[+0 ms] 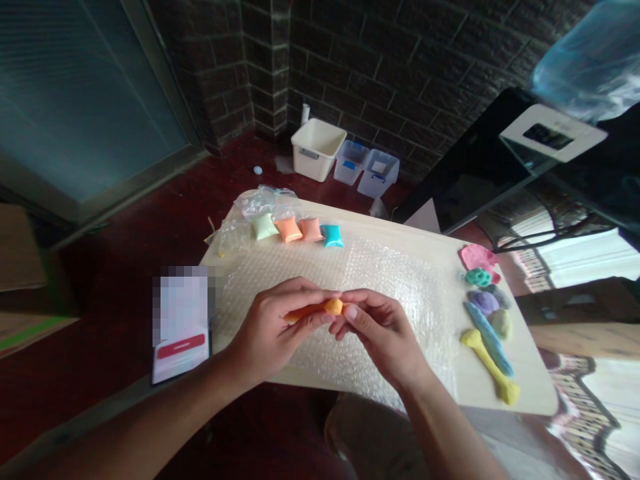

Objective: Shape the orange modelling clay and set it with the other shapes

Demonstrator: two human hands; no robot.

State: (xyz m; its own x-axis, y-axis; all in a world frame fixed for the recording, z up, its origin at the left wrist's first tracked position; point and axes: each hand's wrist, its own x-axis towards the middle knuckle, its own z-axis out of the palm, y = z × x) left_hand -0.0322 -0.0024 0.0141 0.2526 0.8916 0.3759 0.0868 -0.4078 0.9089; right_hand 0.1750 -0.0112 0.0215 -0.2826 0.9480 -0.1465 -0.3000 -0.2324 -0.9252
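Observation:
Between my two hands is a piece of orange modelling clay [334,306], held above the bubble wrap on the table. My left hand [280,327] is closed round its longer part, which runs back into the palm and is partly hidden by the fingers. With thumb and fingers, my right hand [377,327] pinches the rounded end of the same clay. Beneath both hands spreads the clear bubble wrap [400,287].
Several packets of clay [310,229] line the far edge of the table [530,373], beside crumpled plastic bags [265,200]. Shaped clay pieces, including a yellow bone [493,367], lie at the right. A phone [181,353] stands left. Bins [320,150] sit on the floor beyond.

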